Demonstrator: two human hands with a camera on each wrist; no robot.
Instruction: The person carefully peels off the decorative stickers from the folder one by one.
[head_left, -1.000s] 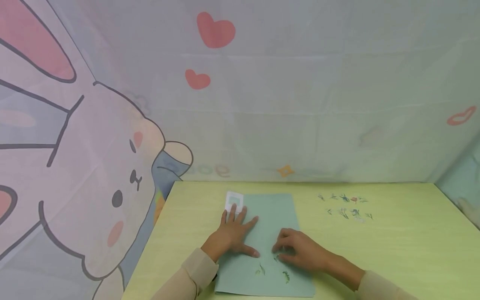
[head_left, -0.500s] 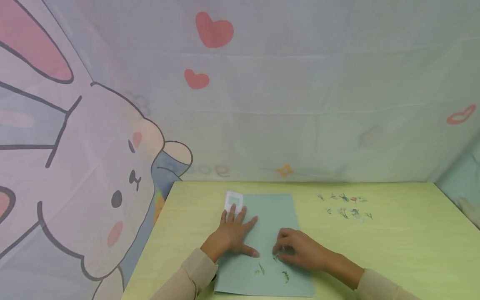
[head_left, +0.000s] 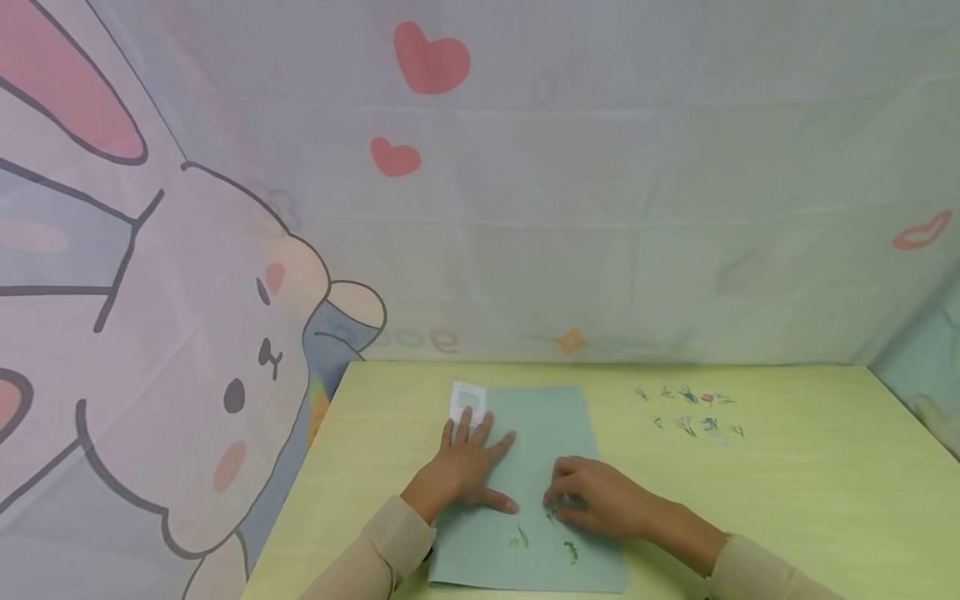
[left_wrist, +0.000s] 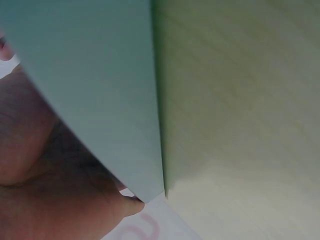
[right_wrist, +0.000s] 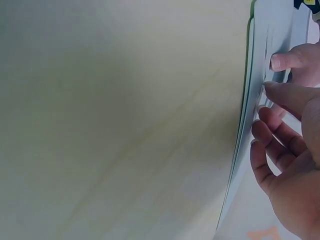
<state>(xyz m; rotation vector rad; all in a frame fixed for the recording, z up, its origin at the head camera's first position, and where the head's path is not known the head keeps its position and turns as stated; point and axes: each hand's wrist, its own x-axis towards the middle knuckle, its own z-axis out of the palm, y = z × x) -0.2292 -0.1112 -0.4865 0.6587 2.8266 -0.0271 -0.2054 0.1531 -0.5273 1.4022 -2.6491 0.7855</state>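
A pale green folder (head_left: 540, 417) lies on the table, its layered edge showing in the right wrist view. My left hand (head_left: 467, 468) rests flat on it with fingers spread, fingertips over a white square with a pale green centre (head_left: 467, 393). My right hand (head_left: 596, 497) has its fingers curled, thumb and fingertips at a small green sprig sticker (head_left: 551, 516) on the folder, partly hidden by them. Nearer the front lie a thin leaf sticker (head_left: 523, 537) and a darker curved leaf sticker (head_left: 572, 552). In the right wrist view the right thumb (right_wrist: 282, 94) meets the folder's surface.
Several small flower and leaf stickers lie in two rows at the back right, among them a red flower sticker (head_left: 707, 400). The yellow-green table (head_left: 810, 500) ends at a cloth backdrop (head_left: 637, 208) printed with hearts and a rabbit.
Almost nothing moves. The right fingertips shift very slightly at the sprig sticker; the left hand stays in place.
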